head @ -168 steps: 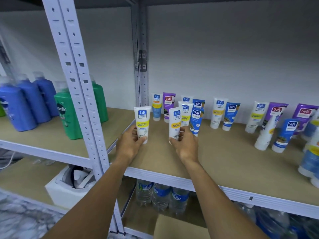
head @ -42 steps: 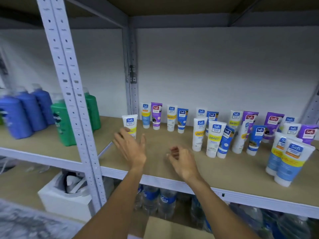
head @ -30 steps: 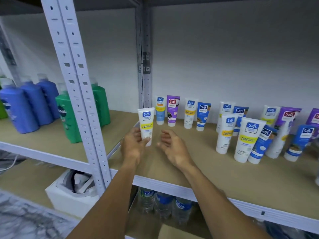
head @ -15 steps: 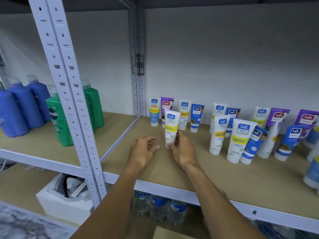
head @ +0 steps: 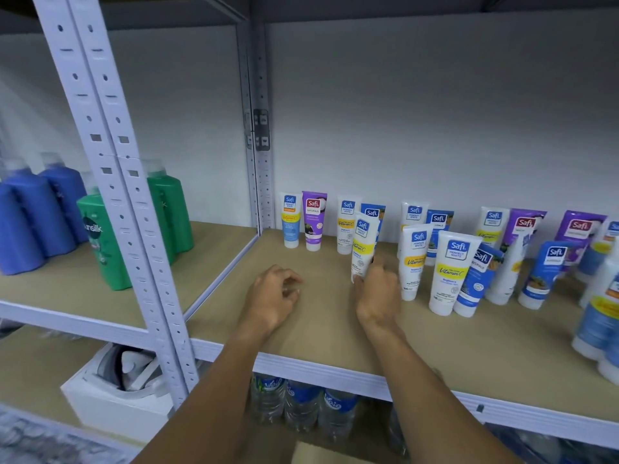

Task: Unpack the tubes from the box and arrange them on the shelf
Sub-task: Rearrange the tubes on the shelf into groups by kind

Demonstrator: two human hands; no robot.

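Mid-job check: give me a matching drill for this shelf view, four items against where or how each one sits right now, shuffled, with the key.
Items
1. leftmost front tube
2. leftmost purple tube
3. front green bottle
4. water bottles

Places or states
A. under the shelf that holds the tubes
B. upright in the back row, second from the left
C. tilted, gripped low down by the right hand
D. in the next bay, left of the post

Pairs: 1-C, 2-B, 3-D, 4-A
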